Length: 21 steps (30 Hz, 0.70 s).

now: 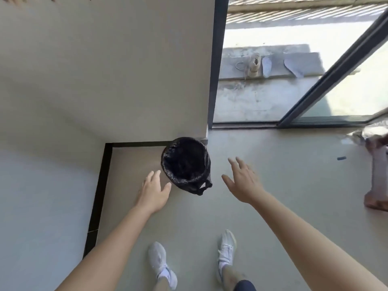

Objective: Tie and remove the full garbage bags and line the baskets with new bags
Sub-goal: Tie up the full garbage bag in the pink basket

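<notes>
Both hands reach toward a lined basket on the floor.

The basket, lined with a black garbage bag, stands at the wall corner beside the glass door. Left hand and right hand hover with fingers spread, holding nothing; white shoes below.

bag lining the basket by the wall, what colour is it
Black and slightly glossy, the bag shows best in the head view, its only view.
</notes>
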Tool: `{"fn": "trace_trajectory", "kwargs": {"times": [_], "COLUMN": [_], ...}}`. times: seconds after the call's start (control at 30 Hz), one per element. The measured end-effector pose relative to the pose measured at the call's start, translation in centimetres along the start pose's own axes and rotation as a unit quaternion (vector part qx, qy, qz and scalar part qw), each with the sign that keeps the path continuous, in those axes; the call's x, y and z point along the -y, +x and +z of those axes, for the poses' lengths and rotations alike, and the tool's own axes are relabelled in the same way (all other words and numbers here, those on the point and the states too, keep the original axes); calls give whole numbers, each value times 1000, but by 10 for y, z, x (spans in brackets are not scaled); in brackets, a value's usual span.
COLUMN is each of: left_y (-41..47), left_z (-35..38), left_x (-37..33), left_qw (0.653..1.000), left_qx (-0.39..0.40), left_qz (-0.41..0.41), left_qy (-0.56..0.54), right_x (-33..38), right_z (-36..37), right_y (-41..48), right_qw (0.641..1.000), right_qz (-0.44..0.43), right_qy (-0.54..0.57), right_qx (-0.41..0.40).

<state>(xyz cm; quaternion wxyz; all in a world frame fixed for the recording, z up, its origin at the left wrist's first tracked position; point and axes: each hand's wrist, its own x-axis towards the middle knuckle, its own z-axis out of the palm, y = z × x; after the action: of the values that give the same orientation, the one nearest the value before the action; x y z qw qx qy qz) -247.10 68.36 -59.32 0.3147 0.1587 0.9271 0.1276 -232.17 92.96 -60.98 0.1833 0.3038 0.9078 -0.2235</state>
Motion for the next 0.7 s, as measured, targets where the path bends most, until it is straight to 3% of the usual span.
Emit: {"fn": "trace_trajectory", "kwargs": {"times": [0.2,0.37,0.47,0.6,0.7], "left_y": [128,226,280,351,398], "left_z": [134,232,270,296,305], "left_x": [89,157,186,208,214], "left_qw": [997,973,939,877,803], "left_qx": [40,35,-13,-47,24], "left_qz": [-26,-122,-157,-207,-218], "left_qy": [-53,-194,-305,-431,-554], "right_x": [-13,-5,0,-9,-20], "right_z": [172,306,357,395,403], "right_y": [110,177,215,263,299], "right_qw": [983,902,864,835,863], "right_qz": [124,270,306,263,180], "right_qy": [132,334,399,479,463], "right_qx": [6,-32,-43,-65,-93]}}
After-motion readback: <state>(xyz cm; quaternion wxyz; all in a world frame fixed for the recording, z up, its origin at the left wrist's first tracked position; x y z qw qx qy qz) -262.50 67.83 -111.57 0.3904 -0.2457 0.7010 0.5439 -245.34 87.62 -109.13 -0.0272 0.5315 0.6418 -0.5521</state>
